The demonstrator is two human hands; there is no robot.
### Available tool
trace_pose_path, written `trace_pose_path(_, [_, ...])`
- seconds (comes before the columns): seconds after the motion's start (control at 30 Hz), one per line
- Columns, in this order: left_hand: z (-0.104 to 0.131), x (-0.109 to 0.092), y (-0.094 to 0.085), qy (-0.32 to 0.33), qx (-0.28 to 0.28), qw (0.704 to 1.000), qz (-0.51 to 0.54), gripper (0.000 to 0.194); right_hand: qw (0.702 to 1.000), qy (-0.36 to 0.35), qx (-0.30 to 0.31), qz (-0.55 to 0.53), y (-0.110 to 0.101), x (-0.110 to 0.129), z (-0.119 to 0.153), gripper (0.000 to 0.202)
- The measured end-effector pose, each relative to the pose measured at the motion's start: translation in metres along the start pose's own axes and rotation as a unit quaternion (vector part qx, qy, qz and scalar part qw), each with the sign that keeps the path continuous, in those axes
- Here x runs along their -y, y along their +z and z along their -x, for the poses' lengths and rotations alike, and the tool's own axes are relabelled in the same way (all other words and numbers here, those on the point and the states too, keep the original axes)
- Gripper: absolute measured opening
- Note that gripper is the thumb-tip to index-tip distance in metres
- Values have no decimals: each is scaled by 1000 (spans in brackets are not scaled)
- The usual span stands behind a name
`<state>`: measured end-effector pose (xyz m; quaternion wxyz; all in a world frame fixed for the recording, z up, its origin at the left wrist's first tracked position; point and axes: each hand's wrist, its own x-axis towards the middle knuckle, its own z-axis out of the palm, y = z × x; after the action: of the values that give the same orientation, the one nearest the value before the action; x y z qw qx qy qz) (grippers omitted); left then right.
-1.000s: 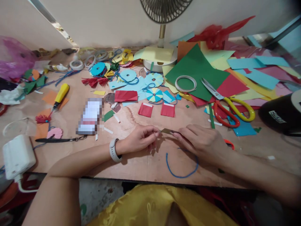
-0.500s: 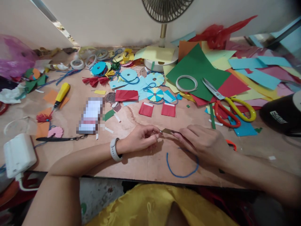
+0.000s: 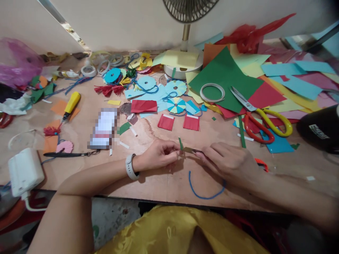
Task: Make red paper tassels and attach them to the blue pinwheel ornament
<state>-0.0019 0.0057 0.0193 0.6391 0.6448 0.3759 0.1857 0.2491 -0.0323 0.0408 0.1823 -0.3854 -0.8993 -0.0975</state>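
My left hand (image 3: 163,155) has its thumb and fingers pinched just left of a narrow green paper strip (image 3: 180,143). The strip stands up at those fingertips, its lower end close to a blade tip. My right hand (image 3: 229,160) is closed around a flat, dark metal blade (image 3: 190,150) pointing left; its handle is hidden in the palm. Below the hands, a blue cord (image 3: 203,197) curves on the table, one end hidden by the right hand. Two fringed red paper pieces, one of them a red square (image 3: 191,122), lie beyond the fingers.
Large scissors (image 3: 255,120) lie to the right, near a black mug (image 3: 319,128). Stacked coloured paper (image 3: 225,74) and a fan (image 3: 189,10) stand behind. Leftward are a phone (image 3: 103,128), a yellow cutter (image 3: 71,104) and a white power bank (image 3: 25,171).
The green strip now sticks up at my left fingertips, where it was not visible before. Both hands keep nearly the same pose, and the whole view has shifted slightly.
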Motion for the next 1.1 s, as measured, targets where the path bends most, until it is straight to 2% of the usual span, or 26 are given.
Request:
trace_pose_path(0.33, [0,-1,-2,12,-15,1000,-7,11,1000,0,0,9,2,-4,0,27])
trace_pose_path(0.57, [1,-3,-3,27,-11,999,-22,13,996,42,34,74,7,-26,0,25])
trace_pose_path(0.67, [2,-3,-3,57,-12,997,-54,13,991,97,47,80,10,-38,2,28])
trace_pose_path(0.73, [2,-4,-4,77,-11,994,-73,13,989,106,57,83,11,-44,2,29])
trace_pose_path(0.87, [4,-3,-3,123,-8,983,-133,15,988,120,15,92,10,-50,-1,33])
trace_pose_path(1.03, [5,-4,-3,215,74,946,-230,21,983,180,10,29,9,-49,-2,38])
trace_pose_path(1.1, [6,-4,-3,240,83,937,-240,21,981,195,11,1,10,-48,-2,38])
